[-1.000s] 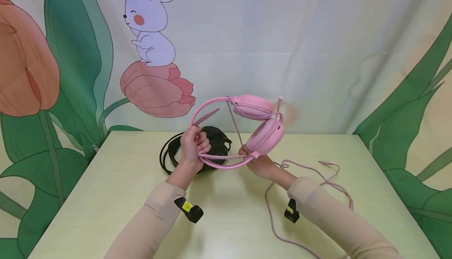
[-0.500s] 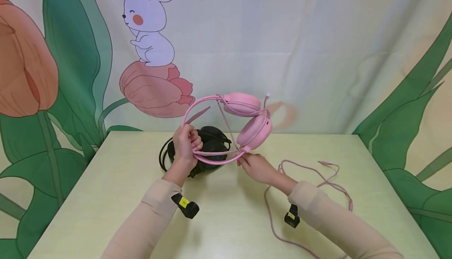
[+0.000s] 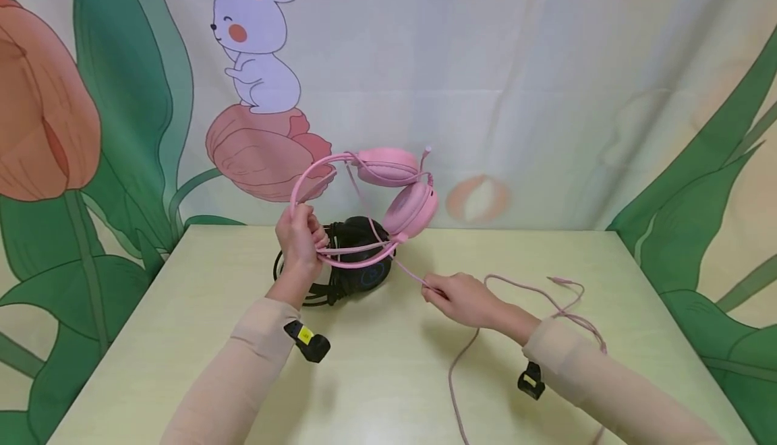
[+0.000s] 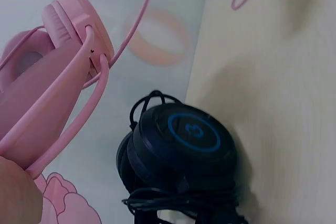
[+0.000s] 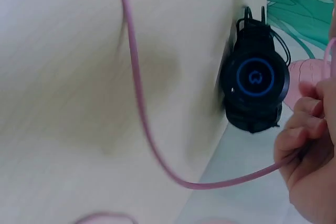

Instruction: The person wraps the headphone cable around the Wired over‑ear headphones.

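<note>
Pink over-ear headphones [image 3: 413, 210] with a small microphone boom are held up over the table. My left hand [image 3: 301, 239] grips them by the headband, the ear cups pointing to the right. My right hand [image 3: 464, 300] holds the pink cable [image 3: 408, 272], drawn out from the lower ear cup. In the right wrist view the cable [image 5: 220, 184] runs out of the curled fingers of my right hand [image 5: 310, 145] in a loose curve. Black headphones [image 3: 364, 270] with a blue ring on the cup sit on the table behind and below the pink ones.
The rest of the pink cable, with its plug [image 3: 561, 280], lies in loops on the right of the pale table [image 3: 182, 337]. A printed curtain [image 3: 546, 94] hangs along the table's back edge. The black headphones' cord is bundled beside them.
My left hand has moved the pink headphones left and slightly up. My right hand has gone from beside the lower ear cup to the right and down, pulling the cable straight.
</note>
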Motion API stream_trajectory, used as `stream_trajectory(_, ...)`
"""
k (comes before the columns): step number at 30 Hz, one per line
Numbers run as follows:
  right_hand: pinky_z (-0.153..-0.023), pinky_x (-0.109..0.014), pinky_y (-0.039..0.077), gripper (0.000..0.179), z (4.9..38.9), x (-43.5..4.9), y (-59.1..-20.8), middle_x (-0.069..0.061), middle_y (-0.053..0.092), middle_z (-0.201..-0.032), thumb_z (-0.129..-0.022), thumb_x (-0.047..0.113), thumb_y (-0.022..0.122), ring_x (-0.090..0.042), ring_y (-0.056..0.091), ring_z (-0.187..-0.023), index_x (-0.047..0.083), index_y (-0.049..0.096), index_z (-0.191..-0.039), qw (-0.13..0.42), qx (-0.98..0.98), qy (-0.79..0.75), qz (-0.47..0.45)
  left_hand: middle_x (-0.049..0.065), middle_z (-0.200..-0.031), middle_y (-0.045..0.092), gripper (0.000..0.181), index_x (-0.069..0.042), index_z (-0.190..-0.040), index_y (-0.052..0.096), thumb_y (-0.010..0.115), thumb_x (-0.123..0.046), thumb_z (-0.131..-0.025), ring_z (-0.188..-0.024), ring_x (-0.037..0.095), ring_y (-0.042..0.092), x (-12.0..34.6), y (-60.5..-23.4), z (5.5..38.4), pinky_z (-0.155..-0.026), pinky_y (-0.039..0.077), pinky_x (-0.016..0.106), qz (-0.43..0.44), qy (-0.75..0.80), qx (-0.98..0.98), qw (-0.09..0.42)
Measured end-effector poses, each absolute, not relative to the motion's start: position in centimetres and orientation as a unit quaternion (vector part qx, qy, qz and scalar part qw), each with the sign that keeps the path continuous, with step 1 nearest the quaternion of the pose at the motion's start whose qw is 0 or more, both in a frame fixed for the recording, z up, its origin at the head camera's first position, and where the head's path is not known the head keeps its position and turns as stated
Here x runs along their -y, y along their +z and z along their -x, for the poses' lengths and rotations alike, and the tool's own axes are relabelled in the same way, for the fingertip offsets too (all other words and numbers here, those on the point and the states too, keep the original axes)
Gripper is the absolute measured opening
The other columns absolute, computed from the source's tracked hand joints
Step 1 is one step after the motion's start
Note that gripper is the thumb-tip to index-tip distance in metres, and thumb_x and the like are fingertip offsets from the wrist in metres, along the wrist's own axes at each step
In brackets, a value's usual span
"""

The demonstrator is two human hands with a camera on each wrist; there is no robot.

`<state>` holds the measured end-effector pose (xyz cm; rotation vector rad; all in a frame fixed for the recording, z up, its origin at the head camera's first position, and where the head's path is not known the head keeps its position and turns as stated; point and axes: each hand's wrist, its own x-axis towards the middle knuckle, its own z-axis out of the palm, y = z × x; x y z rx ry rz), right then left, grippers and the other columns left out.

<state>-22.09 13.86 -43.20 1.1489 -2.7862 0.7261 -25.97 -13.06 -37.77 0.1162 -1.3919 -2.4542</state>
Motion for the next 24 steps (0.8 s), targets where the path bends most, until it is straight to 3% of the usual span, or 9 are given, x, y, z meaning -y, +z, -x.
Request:
stream_trajectory(4, -0.045, -0.015, 0.021, 0.013, 22.6, -14.7, -42.2, 0.016, 0.034, -0.057, -0.093, 0.021, 0.05, 0.003, 0.027, -0.049, 0.019, 0.054, -0.081, 0.069, 0.88, 0.21, -0.422, -0.003, -0.051, 0.035, 0.009, -0.012, -0.076, 0.042, 0.046, -0.01, -0.084, -0.033, 0.007, 0.027, 13.7, -37.8, 26.2, -0.033, 0.023, 0.017, -0.063, -0.84, 0.51, 0.173)
stream_trajectory(8, -0.045, -0.014, 0.025, 0.007, 23.0, -15.3, -40.4, 0.016, 0.04, -0.058, -0.09, 0.019, 0.056, 0.004, 0.031, -0.05, 0.02, 0.057, -0.083, 0.106, 0.854, 0.192, -0.472, -0.003, -0.051, 0.036, 0.009, -0.011, -0.078, 0.041, 0.046, -0.011, -0.085, -0.034, 0.007, 0.028, 13.9, -38.0, 26.3, -0.033, 0.023, 0.018, -0.069, -0.832, 0.526, 0.165)
stream_trajectory(15, -0.049, -0.013, 0.034, 0.011, 23.5, -16.0, -36.2, 0.013, 0.054, -0.07, -0.084, 0.014, 0.062, 0.003, 0.038, -0.054, 0.02, 0.066, -0.092, 0.109, 0.816, 0.187, -0.536, -0.005, -0.048, 0.037, 0.01, -0.01, -0.079, 0.04, 0.048, -0.009, -0.084, -0.034, 0.006, 0.029, 13.7, -38.0, 26.5, -0.034, 0.024, 0.017, -0.052, -0.812, 0.561, 0.154)
stream_trajectory(24, -0.05, -0.013, 0.037, 0.008, 24.2, -16.0, -32.0, 0.008, 0.055, -0.068, -0.079, 0.009, 0.067, 0.001, 0.041, -0.054, 0.015, 0.062, -0.08, 0.129, 0.784, 0.16, -0.585, -0.005, -0.043, 0.035, 0.01, -0.01, -0.08, 0.042, 0.051, -0.008, -0.082, -0.033, 0.008, 0.031, 12.8, -38.0, 26.3, -0.034, 0.026, 0.02, -0.022, -0.749, 0.65, 0.127)
